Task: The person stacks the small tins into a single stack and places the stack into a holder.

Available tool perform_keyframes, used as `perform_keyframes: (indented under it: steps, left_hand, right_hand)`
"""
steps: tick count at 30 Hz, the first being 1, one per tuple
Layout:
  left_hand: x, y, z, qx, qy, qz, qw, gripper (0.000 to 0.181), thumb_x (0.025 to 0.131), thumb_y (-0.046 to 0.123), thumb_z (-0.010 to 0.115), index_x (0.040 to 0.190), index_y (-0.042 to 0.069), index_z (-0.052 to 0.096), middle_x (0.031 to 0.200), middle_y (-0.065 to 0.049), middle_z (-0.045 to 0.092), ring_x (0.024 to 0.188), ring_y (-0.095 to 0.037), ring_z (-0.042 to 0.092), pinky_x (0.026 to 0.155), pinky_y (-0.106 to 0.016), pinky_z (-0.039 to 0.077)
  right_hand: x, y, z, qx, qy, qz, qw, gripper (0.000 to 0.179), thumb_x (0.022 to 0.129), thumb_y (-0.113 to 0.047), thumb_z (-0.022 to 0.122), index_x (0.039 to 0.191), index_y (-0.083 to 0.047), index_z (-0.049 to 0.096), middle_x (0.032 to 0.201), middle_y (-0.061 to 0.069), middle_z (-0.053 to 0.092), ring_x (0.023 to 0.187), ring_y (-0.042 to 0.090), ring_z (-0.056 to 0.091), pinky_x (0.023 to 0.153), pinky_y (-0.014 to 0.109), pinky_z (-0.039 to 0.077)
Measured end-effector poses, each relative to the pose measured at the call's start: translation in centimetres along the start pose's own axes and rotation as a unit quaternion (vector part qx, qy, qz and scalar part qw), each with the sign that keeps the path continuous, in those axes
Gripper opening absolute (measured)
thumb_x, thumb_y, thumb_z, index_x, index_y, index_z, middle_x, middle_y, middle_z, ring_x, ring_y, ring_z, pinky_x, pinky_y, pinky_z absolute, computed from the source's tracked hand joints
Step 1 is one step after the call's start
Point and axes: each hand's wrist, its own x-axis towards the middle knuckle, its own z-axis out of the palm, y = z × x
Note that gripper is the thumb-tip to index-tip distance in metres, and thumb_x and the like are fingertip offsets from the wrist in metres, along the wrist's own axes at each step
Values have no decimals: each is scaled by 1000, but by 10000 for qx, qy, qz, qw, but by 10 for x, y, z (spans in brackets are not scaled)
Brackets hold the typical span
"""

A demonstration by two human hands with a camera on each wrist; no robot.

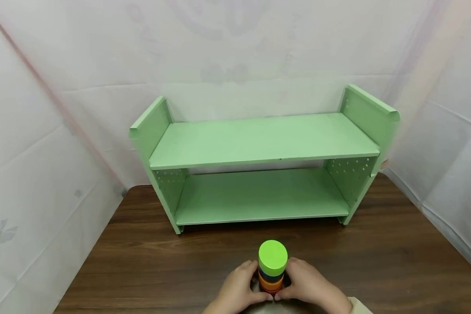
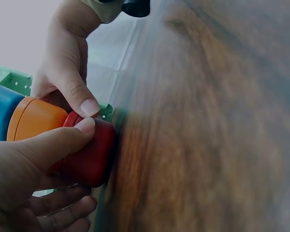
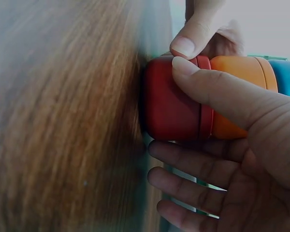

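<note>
A stack of small rounded canisters stands upright on the table, topped by a bright green one (image 1: 272, 256). Below the green come a blue canister (image 2: 4, 110), an orange one (image 3: 234, 72) and, lowest, a red one (image 3: 166, 106). My left hand (image 1: 237, 285) grips the red canister from the left, and my right hand (image 1: 308, 281) from the right. Both thumbs lie across its near side, tips almost meeting. In the right wrist view, the other fingers reach along its far side, spread apart. The base of the red canister sits right at the tabletop.
Behind the stack stands a light green two-tier shelf (image 1: 264, 139) with raised side panels. Dark brown wood-grain table (image 1: 141, 261) lies under everything. White sheeting (image 1: 55, 174) hangs at the back and both sides.
</note>
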Motion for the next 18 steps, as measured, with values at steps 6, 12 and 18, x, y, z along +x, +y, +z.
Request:
perform_keyframes:
  steps: [6,12,18]
  left_hand:
    - [1,3,-2,399,-1,24,9992,53,71,41,83,113,16,62,93,10,59,85,-2,57,70,-24,50]
    - [2,6,-2,588,55,165,9981,55,70,42,83,115,16,62,95,8,61,86,-4,59,71,-24,50]
    - [2,9,-3,724,-3,258,9970,57,71,43,82,117,17,61,97,6,62,89,-6,60,73,-25,51]
  right_hand:
    - [-1,-2,-1,-185,86,-134,9997,50,66,-37,86,107,-15,66,97,-7,67,87,9,62,72,30,51]
    - [-2,-3,-2,-469,226,-232,9984,48,64,-37,87,103,-15,68,93,-7,68,83,10,62,71,31,50]
    - [-4,-4,-3,-720,237,-213,9969,51,63,-39,87,104,-16,68,94,-8,69,83,11,61,76,38,48]
